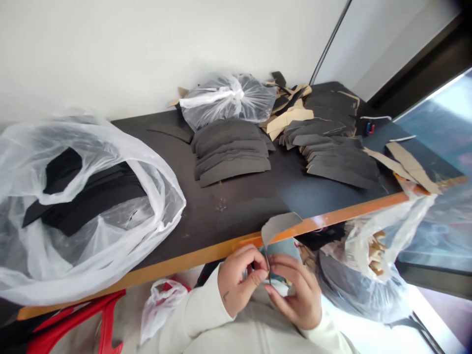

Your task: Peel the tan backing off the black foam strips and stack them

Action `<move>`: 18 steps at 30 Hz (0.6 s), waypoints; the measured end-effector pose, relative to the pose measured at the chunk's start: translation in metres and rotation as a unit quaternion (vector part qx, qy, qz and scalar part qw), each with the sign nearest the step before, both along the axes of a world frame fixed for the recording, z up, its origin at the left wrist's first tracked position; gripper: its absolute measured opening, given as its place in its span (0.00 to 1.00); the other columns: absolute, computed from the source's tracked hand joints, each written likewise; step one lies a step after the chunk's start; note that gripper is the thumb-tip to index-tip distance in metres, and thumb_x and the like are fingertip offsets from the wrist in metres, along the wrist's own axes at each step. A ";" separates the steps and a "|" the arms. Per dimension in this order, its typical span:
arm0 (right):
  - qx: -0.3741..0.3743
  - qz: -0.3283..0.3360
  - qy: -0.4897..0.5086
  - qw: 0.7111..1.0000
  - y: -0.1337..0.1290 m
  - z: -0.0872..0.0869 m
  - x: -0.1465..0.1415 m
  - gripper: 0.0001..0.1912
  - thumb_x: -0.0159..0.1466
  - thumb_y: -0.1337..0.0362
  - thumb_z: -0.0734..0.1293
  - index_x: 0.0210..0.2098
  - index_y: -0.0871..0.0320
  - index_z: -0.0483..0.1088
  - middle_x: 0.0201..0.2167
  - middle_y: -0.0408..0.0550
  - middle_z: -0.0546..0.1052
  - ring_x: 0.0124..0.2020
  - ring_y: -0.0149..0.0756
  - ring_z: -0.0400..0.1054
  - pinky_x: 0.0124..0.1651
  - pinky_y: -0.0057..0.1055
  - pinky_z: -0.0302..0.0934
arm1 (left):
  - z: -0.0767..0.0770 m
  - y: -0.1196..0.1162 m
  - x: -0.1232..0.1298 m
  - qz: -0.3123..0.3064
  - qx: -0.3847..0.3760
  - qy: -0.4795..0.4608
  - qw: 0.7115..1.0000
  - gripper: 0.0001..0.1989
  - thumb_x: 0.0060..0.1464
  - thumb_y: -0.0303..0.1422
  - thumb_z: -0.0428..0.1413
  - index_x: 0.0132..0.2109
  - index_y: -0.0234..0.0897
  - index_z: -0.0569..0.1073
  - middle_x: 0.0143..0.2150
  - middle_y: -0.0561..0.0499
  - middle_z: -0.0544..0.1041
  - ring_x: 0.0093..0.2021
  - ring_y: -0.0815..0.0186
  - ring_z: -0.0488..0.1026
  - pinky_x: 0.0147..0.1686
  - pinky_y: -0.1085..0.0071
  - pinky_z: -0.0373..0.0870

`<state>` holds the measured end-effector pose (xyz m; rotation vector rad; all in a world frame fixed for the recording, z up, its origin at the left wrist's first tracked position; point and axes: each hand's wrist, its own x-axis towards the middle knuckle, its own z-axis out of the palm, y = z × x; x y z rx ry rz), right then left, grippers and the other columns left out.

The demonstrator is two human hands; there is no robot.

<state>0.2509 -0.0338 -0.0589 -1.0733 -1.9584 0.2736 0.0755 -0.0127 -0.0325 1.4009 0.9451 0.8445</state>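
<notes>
1. The left hand (pixel 239 281) and right hand (pixel 295 292) are both closed on a curved dark sheet piece (pixel 279 227), pinching its narrow lower end between them just in front of the person's chest.
2. The piece is standing nearly upright from that pinch, with its long axis rising away from the person and curving toward the far right.
3. Its wider free end is leaning over the right hand's side and overhanging the orange table edge (pixel 221 250).
4. Stacks of dark curved pieces (pixel 230 152) are lying on the far tabletop, while a clear plastic bag (pixel 92 206) holding black pieces is slumping at the left. Tan card strips (pixel 409 164) are resting near the right end.
</notes>
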 end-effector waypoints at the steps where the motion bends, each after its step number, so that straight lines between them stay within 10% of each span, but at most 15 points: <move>1: -0.010 -0.003 -0.005 1.000 -0.003 -0.001 0.003 0.10 0.61 0.65 0.67 0.42 0.59 0.69 0.38 0.54 0.76 0.39 0.39 0.73 0.37 0.33 0.69 | 0.000 0.000 0.001 -0.014 0.010 0.006 1.000 0.14 0.62 0.42 0.50 0.33 0.37 0.68 0.32 0.51 0.68 0.33 0.67 0.65 0.34 0.72 0.61; 9: -0.130 0.077 0.077 0.986 -0.025 0.006 0.024 0.06 0.63 0.71 0.60 0.37 0.56 0.67 0.32 0.49 0.72 0.32 0.35 0.67 0.33 0.31 0.61 | 0.002 0.002 0.011 -0.102 0.119 0.002 0.988 0.15 0.65 0.42 0.44 0.34 0.38 0.65 0.32 0.50 0.68 0.34 0.65 0.65 0.35 0.70 0.61; 18: -0.293 0.130 0.360 0.876 -0.032 0.001 0.034 0.16 0.67 0.52 0.60 0.28 0.55 0.66 0.25 0.46 0.67 0.28 0.36 0.64 0.30 0.33 0.58 | -0.001 -0.002 0.019 -0.109 0.078 -0.045 0.990 0.13 0.65 0.40 0.43 0.36 0.38 0.62 0.36 0.48 0.67 0.36 0.65 0.65 0.37 0.69 0.62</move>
